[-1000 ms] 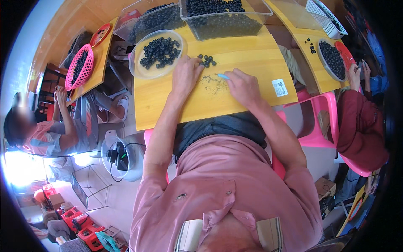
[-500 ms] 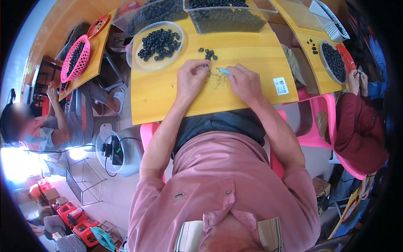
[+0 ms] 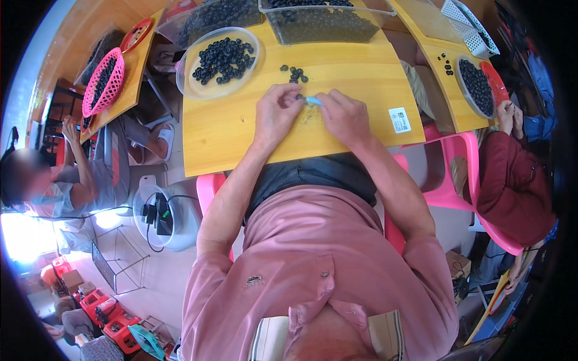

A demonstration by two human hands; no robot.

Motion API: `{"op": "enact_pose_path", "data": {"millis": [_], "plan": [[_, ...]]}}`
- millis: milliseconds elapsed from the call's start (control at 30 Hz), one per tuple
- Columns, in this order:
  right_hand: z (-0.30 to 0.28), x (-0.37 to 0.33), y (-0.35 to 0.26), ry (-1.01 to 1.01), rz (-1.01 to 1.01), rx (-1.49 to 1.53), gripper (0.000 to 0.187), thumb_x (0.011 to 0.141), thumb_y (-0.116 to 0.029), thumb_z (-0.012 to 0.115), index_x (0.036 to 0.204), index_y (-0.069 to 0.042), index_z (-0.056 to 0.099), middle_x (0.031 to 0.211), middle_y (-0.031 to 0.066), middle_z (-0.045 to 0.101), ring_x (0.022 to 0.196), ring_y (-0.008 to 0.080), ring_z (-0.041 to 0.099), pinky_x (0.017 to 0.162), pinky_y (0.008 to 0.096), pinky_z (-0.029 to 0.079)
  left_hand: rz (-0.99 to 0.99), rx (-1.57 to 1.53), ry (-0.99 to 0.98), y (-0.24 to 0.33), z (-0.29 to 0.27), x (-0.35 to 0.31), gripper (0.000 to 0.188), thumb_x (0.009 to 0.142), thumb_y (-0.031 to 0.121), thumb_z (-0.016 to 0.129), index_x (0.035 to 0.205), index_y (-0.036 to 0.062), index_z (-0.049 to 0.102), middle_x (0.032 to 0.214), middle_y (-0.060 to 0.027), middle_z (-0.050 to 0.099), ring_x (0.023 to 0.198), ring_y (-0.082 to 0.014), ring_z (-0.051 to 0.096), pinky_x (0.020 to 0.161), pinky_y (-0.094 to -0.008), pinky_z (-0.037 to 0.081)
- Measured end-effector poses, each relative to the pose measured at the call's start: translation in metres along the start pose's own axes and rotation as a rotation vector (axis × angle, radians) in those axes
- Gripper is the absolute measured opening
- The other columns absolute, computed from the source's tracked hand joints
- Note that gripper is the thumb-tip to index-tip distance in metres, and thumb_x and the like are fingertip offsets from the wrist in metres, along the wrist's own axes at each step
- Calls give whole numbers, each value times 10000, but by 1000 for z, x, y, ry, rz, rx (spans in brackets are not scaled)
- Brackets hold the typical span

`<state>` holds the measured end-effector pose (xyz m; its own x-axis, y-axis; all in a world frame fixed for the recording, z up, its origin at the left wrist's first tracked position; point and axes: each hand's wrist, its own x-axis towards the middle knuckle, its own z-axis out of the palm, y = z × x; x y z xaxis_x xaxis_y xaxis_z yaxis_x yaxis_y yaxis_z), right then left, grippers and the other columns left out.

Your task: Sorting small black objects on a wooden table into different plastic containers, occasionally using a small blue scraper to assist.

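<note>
Ball (image 3: pixel 299 96) is in the left hand (image 3: pixel 277 114), thumb and fingertips nearly closed on it. Right hand (image 3: pixel 347 117) is curled tight round a blue tool (image 3: pixel 313 100), tip pointing at the ball; can't tell if they touch

Risks, my read:
- tip skids off the ball into left fingertips; cause: round surface, tip aimed straight at the pinch
- ball pops out and rolls; cause: small pinch area, side push from the tool
- left wrist swings forward and scatters the loose balls (image 3: pixel 295 74); cause: they sit just ahead of the left fingertips with nothing round them
- crumbs (image 3: pixel 308 117) stick to dropped balls; cause: they lie right under and between the hands

Counts:
- ball in hand: 1
- tool: 1, right hand only
- loose balls: about 6, overlap makes it unsure
- bowl (image 3: pixel 208 91): 1, ahead and left of the left hand; dozens of balls inside, too packed to count
- clear bins: 2, one straight ahead of the hands (image 3: pixel 361 11), one beyond the bowl (image 3: pixel 180 30); contents uncountable
- label (image 3: pixel 399 120): 1, right of the right hand, flat on the table (image 3: pixel 229 138)
- pink basket (image 3: pixel 118 75): 1, well left of the left hand
- white basket (image 3: pixel 456 23): 1, far ahead and right of the right hand
</note>
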<state>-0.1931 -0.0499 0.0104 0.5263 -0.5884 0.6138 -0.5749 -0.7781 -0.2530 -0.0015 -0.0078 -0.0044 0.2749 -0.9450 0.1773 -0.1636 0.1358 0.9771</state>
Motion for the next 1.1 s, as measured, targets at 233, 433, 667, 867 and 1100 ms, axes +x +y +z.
{"op": "enact_pose_path", "data": {"millis": [233, 433, 667, 867, 1100], "plan": [[1, 0, -1, -1, -6, -7, 133, 899, -146, 730, 1023, -99, 718, 824, 60, 619, 749, 250, 712, 622, 408, 577, 44, 76, -12, 2, 1, -2, 283, 855, -9, 793, 1135, -14, 752, 941, -50, 694, 789, -99, 634, 769, -248, 550], [2, 0, 0, 8, -15, -1, 107, 912, -142, 710, 1009, -98, 707, 811, 60, 610, 727, 255, 705, 606, 415, 572, -36, 7, -37, 2, 0, -2, 324, 863, -24, 786, 1181, -25, 721, 948, -34, 687, 821, -95, 639, 787, -239, 554], [3, 0, 0, 6, 5, -16, 86, 914, -128, 693, 993, -97, 706, 800, 73, 611, 723, 267, 708, 604, 427, 575, -65, -63, -59, 4, -2, -1, 354, 875, -42, 792, 1210, -26, 678, 972, -28, 684, 842, -88, 639, 802, -225, 558], [2, 1, 7, -15, 102, -55, 86, 920, -120, 683, 993, -99, 725, 822, 84, 641, 748, 291, 720, 629, 444, 584, -79, -129, -50, 10, -4, -2, 351, 876, -37, 798, 1204, -28, 674, 970, -27, 678, 851, -78, 645, 806, -223, 560], [-2, -1, 7, -22, 103, -1, 105, 920, -138, 697, 1006, -97, 739, 843, 86, 656, 761, 296, 721, 635, 450, 580, 172, 149, 123, 25, -29, 16, 189, 884, 12, 791, 1070, 22, 762, 961, -54, 694, 846, -130, 676, 803, -267, 556]]}}
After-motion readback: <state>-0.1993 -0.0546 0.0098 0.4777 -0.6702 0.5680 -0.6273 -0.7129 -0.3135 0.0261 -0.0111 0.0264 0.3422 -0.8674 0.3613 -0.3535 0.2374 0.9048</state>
